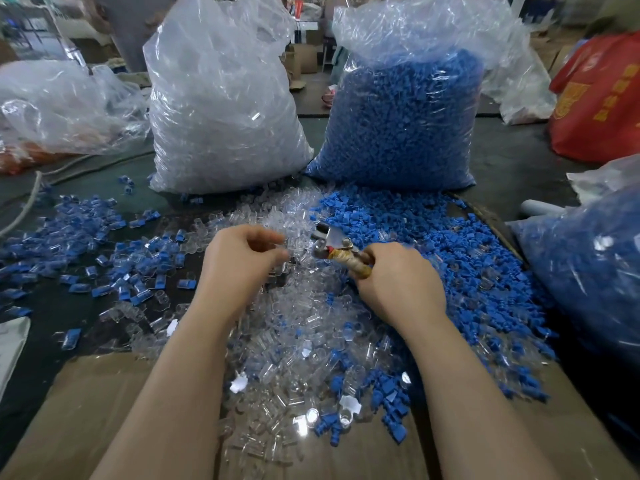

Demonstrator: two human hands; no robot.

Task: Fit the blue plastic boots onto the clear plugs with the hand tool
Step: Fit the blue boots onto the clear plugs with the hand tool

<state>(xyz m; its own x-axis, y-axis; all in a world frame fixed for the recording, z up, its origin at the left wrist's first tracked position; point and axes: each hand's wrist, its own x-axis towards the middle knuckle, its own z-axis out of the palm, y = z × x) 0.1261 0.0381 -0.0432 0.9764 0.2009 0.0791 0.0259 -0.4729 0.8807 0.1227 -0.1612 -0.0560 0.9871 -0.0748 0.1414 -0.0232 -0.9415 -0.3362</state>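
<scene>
At nine o'clock, assembled blue-and-clear pieces (104,258) scatter toward the table's (502,161) edge. My left hand (239,261) curls over the glossy clear plugs (277,327); whether its fingertips pinch one, I cannot tell. My right hand (398,282) grips the hand tool's (341,249) wrapped handle. Matte blue boots (450,251) heap at three o'clock.

red bag (599,98) with yellow print: far right, on the dark table top (509,161) | pale cord (27,202): curves along the left edge | cardboard sheet (86,410): flat at the near edge | crumpled clear bag (62,105): far left, orange pieces showing under it | grey tube (540,207): right side, end visible only
</scene>
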